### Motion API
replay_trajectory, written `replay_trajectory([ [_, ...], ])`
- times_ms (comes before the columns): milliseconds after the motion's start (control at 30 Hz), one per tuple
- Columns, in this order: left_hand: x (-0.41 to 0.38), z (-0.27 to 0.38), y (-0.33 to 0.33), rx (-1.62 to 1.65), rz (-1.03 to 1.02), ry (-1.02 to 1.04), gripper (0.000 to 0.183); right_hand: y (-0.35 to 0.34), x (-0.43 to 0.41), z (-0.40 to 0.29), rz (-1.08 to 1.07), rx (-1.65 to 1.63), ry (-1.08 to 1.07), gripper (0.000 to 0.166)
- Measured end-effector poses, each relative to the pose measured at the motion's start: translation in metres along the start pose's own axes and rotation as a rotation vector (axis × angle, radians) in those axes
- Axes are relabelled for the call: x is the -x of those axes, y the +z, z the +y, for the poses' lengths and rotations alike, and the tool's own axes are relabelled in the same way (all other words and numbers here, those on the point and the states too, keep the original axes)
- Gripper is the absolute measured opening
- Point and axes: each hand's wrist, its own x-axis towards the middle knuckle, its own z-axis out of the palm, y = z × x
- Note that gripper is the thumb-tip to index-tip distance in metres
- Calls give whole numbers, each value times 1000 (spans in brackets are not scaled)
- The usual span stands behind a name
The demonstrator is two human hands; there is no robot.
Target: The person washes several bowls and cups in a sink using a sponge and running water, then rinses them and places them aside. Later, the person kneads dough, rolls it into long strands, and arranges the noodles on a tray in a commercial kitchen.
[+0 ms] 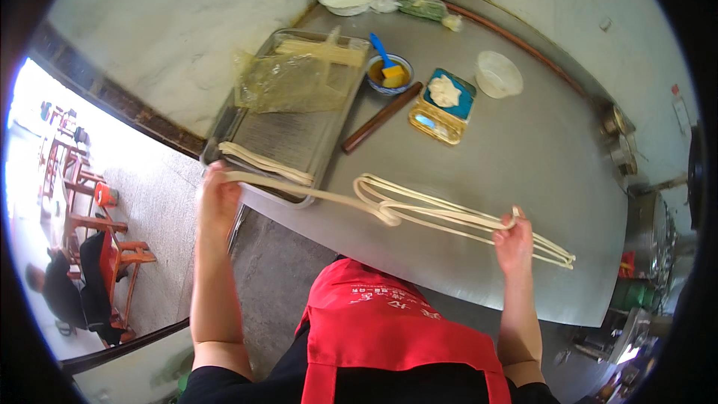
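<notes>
My left hand [220, 197] grips one end of a long pale dough strand [314, 193] above the near corner of a metal tray [286, 132]. The strand stretches right and runs into several looped noodle strands [432, 193] over the steel table. My right hand [514, 240] is closed around the strands at the right, and thin looped ends [555, 252] stick out past it. A folded bundle of dough strips [266, 163] lies in the tray near my left hand. More dough strips [320, 51] sit at the tray's far end, partly under a yellowish plastic sheet [291, 84].
On the steel table [533, 140] are a wooden rolling pin [382, 118], a bowl [387, 90] of yellow liquid with a blue-handled brush [381, 47], a kitchen scale [440, 123] carrying dough [445, 91], and a plastic bowl [498, 74]. A person [70, 292] sits at far left.
</notes>
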Motion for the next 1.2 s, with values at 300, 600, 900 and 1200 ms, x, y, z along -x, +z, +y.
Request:
replay_trajectory([
  [300,-21,-17,-19,-660,207,165,8,-225,8,-69,324,417,-251,6],
  [600,147,-190,215,-978,-1134,182,33,-9,23,1,-392,1097,-372,21],
  [900,109,-259,98,-1944,-577,78,29,-115,19,-44,24,744,-196,19],
  [1200,52,-227,36,-171,-160,-420,13,-283,35,-151,567,436,-215,17],
])
